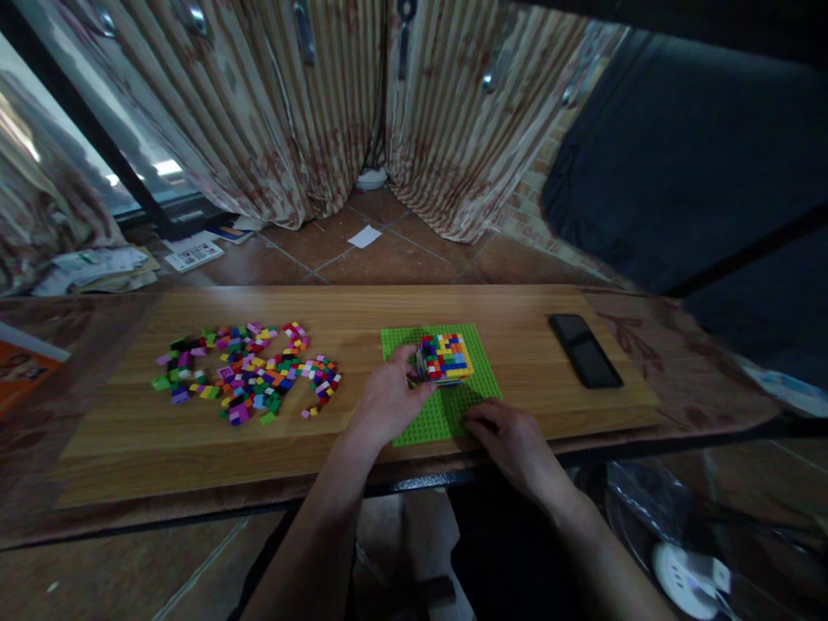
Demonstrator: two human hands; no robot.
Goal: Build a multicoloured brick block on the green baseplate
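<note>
A green baseplate (479, 362) lies on the wooden board (362, 319). On it stands a multicoloured block of stacked bricks (444, 356). My left hand (386, 402) presses against the block's left side, fingers curled round its edge. My right hand (511, 437) rests on the baseplate's near right corner with its fingers bent down flat on the plate and nothing visible in them. A loose pile of several small coloured bricks (249, 373) is spread over the board to the left, a hand's width from my left hand.
A black phone (586, 349) lies on the board to the right. Patterned cloth (679, 345) covers the table under the board. Curtains (336, 95) hang behind; papers (194, 254) lie on the tiled floor. A dark cushion (679, 155) fills the right.
</note>
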